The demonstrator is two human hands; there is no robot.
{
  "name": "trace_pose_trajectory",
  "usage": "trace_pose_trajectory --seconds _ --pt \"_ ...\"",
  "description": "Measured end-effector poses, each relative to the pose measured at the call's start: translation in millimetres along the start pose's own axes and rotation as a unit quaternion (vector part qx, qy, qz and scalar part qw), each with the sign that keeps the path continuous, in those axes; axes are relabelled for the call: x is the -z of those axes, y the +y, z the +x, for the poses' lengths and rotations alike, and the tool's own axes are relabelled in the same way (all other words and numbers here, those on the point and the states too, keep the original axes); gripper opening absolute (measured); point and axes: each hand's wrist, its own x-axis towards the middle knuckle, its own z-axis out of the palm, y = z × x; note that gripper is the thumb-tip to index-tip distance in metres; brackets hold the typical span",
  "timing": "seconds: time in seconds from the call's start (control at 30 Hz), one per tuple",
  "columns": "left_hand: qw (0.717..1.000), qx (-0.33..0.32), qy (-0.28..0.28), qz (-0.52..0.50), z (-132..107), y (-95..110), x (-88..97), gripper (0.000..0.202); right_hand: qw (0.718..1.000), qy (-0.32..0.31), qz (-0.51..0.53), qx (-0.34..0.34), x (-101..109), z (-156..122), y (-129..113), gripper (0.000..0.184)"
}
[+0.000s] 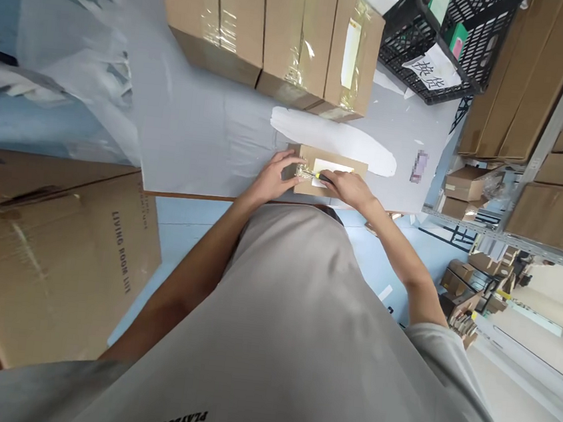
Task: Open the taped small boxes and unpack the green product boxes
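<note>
A small brown cardboard box (pixel 359 177) with a white label lies near the front edge of the table. My left hand (pixel 275 178) grips its left end, fingers along the far side and thumb on the near side. Clear tape (pixel 304 168) covers that end of the box. In my right hand (pixel 348 188) is a utility knife (pixel 323 177) with a yellow and black handle. Its blade end points left at the taped end, between my left thumb and fingers. Whether the blade cuts into the tape cannot be made out.
Taped cartons (pixel 296 31) stand along the back of the grey table (pixel 193 134). A white strip (pixel 334 138) lies behind the small box. At the back right is a black plastic crate (pixel 444 47). A large carton (pixel 65 255) stands at left; shelves with boxes (pixel 552 216) are at right.
</note>
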Motion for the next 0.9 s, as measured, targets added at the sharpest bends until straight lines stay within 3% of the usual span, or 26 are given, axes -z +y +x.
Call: trace_pose_trajectory --seconds 0.43,0.67,0.9 --pt "1.0 0.009 -0.01 -0.021 1 -6 -5.2 0.067 1.0 -0.014 -0.014 -0.012 12 6 -8 0.049" --pt "1.0 0.004 0.002 0.001 -1 -10 -5.4 0.066 0.997 -0.027 -0.075 -0.02 25 12 -22 0.048" --pt "1.0 0.002 0.021 0.005 -6 -12 -5.9 0.069 0.996 -0.02 -0.086 -0.011 20 21 -28 0.05"
